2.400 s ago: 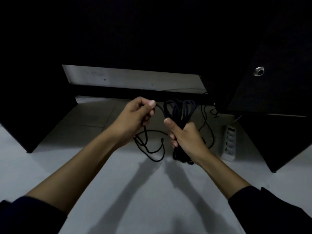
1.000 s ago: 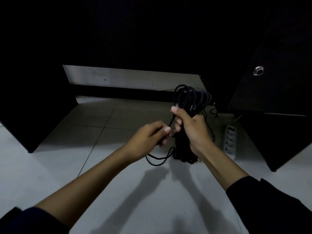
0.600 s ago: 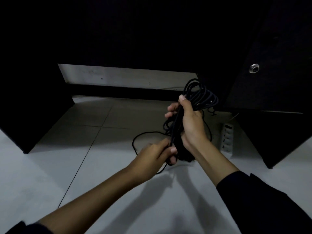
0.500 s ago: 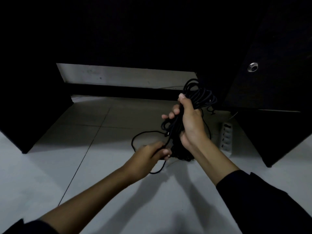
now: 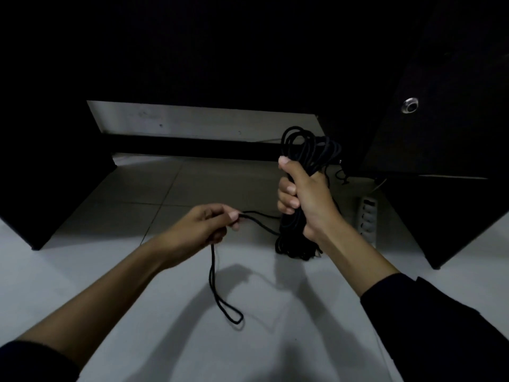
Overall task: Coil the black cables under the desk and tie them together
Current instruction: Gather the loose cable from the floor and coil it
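Right of centre, the right hand (image 5: 308, 202) has a closed grip round the coiled black cables (image 5: 305, 150), held upright above the floor (image 5: 137, 271). The left hand (image 5: 203, 227) pinches a loose cable end (image 5: 213, 274) at centre, its loop dangling. A white power strip (image 5: 367, 216) lies behind the right wrist, beside the dark desk (image 5: 440, 133) panel.

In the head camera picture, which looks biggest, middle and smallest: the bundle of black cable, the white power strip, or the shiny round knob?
1. Cable bundle, held in the right hand: biggest.
2. Power strip on the floor: middle.
3. Knob: smallest.
The strip and knob sit farther from the camera, so true sizes are unsure.
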A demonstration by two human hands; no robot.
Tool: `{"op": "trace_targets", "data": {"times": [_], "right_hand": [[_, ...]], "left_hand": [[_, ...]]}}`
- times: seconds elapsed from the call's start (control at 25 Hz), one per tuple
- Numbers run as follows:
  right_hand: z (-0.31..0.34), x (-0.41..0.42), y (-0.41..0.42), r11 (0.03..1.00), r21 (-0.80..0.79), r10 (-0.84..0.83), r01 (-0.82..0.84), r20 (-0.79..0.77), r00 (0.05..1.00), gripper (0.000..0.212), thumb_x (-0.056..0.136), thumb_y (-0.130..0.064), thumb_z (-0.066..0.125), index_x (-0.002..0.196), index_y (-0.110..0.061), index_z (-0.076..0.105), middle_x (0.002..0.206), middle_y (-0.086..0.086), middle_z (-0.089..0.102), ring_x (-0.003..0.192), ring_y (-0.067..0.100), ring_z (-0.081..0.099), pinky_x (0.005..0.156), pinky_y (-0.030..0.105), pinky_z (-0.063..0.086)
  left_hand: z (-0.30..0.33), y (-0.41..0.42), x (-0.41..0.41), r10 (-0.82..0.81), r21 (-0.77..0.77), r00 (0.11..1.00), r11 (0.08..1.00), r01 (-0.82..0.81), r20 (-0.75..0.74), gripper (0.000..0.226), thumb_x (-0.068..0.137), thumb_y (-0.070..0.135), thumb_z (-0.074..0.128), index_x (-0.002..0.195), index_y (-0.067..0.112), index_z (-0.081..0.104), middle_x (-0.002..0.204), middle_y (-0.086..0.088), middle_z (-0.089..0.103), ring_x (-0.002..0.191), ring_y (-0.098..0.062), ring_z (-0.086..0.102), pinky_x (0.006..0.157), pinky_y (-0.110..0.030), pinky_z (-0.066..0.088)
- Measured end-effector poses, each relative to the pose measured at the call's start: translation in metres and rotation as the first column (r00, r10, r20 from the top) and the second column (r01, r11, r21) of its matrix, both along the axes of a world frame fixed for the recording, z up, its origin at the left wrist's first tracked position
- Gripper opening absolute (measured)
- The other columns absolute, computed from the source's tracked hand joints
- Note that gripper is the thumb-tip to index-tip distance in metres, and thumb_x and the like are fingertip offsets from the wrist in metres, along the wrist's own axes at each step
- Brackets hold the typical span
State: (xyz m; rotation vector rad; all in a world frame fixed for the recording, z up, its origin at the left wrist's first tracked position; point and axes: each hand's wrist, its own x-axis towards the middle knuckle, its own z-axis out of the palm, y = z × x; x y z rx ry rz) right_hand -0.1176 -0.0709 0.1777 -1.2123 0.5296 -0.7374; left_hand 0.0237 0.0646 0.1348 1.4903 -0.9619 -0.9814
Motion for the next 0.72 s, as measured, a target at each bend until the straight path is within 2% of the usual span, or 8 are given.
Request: {"op": "trace_targets", "data": {"times": [0.12,0.24,0.36,0.48,0.56,0.64,0.72], "right_hand": [[-0.001,0.0,0.003,0.995,-0.088,0.034,-0.04,-0.074,0.997,0.04,0.095,-0.027,0.056,0.06,-0.017,0.041,0.046,-0.003,0.031,0.037,0.012,0.025,0.041,0.023,0.025],[-0.001,0.001,0.007,0.984,-0.171,0.024,-0.048,-0.141,0.99,0.039,0.095,-0.027,0.057,0.061,-0.014,0.044,0.047,-0.006,0.04,0.039,0.012,0.032,0.041,0.023,0.031],[-0.003,0.004,0.008,0.962,-0.274,-0.044,-0.01,-0.192,0.98,0.037,0.094,-0.027,0.058,0.062,-0.01,0.053,0.046,-0.006,0.049,0.041,0.01,0.044,0.046,0.024,0.039],[-0.007,0.004,0.007,0.913,-0.407,-0.097,-0.001,-0.218,0.971,0.037,0.095,-0.027,0.058,0.063,-0.01,0.059,0.044,-0.008,0.052,0.045,0.003,0.05,0.051,0.016,0.04],[-0.008,0.002,0.006,0.885,-0.465,-0.095,-0.025,-0.232,0.968,0.037,0.096,-0.026,0.057,0.061,-0.015,0.061,0.044,-0.013,0.051,0.046,-0.002,0.049,0.051,0.01,0.036],[-0.008,-0.001,0.006,0.886,-0.463,-0.086,-0.036,-0.241,0.967,0.038,0.097,-0.027,0.056,0.06,-0.021,0.063,0.044,-0.017,0.053,0.049,-0.005,0.052,0.053,0.008,0.036],[-0.01,-0.002,0.008,0.886,-0.463,-0.085,-0.041,-0.248,0.965,0.037,0.097,-0.027,0.055,0.062,-0.023,0.066,0.051,-0.017,0.061,0.054,-0.005,0.057,0.06,0.013,0.042]], "left_hand": [[0.021,-0.005,-0.004,-0.041,-0.041,0.988,0.998,0.048,0.148,0.018,0.095,0.017,0.054,0.101,0.005,0.066,0.066,0.005,0.049,0.058,-0.005,0.04,0.053,-0.014,0.033],[0.038,-0.012,-0.015,-0.045,-0.094,0.952,0.993,0.077,0.304,0.018,0.094,0.023,0.057,0.091,0.008,0.065,0.064,0.002,0.048,0.055,-0.005,0.042,0.052,-0.014,0.036],[0.043,-0.019,-0.022,0.047,-0.158,0.929,0.987,0.012,0.367,0.024,0.093,0.023,0.058,0.086,0.001,0.064,0.056,0.01,0.05,0.048,-0.002,0.042,0.048,-0.013,0.035],[0.044,-0.02,-0.017,0.049,-0.126,0.879,0.992,0.012,0.474,0.022,0.092,0.03,0.058,0.084,0.013,0.068,0.059,0.005,0.056,0.051,-0.004,0.045,0.052,-0.017,0.036],[0.045,-0.018,-0.014,0.026,-0.09,0.867,0.996,0.022,0.498,0.023,0.09,0.034,0.059,0.086,0.014,0.07,0.057,0.004,0.056,0.052,-0.007,0.046,0.053,-0.02,0.036],[0.047,-0.017,-0.016,0.023,-0.088,0.877,0.996,0.022,0.48,0.027,0.09,0.033,0.06,0.086,0.008,0.069,0.052,0.004,0.054,0.05,-0.009,0.044,0.05,-0.018,0.035],[0.05,-0.017,-0.019,0.054,-0.12,0.923,0.993,-0.009,0.382,0.031,0.091,0.029,0.059,0.083,0.0,0.065,0.05,0.004,0.051,0.045,-0.008,0.039,0.045,-0.016,0.032]]}}
